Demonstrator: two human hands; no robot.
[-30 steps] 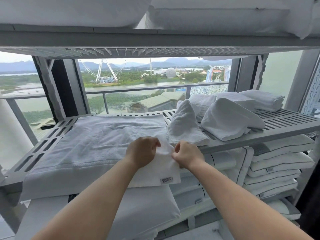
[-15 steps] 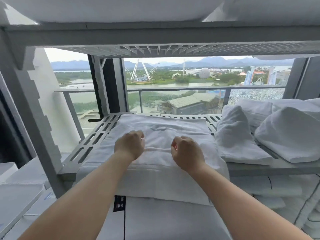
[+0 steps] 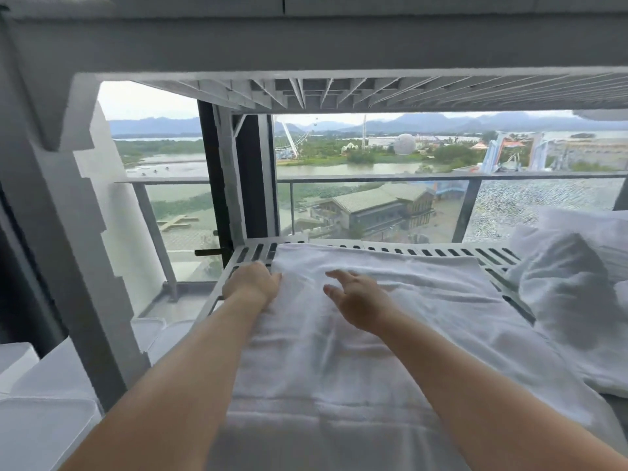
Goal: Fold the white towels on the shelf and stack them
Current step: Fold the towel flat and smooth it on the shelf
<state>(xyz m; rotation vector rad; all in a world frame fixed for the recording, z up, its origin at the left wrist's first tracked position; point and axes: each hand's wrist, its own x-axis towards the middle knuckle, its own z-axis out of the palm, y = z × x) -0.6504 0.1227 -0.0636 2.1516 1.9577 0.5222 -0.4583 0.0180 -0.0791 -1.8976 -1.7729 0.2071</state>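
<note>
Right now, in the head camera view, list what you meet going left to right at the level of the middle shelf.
First the grey stepped upright post of the rack → left hand → right hand → heap of crumpled white towels.

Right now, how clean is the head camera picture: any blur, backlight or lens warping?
Head view: backlit by the bright window, no harsh glare; the spread towel smears towards the bottom edge; the right hand looks slightly blurred; the wide lens bows the shelf frame, whose edges look jagged.
</note>
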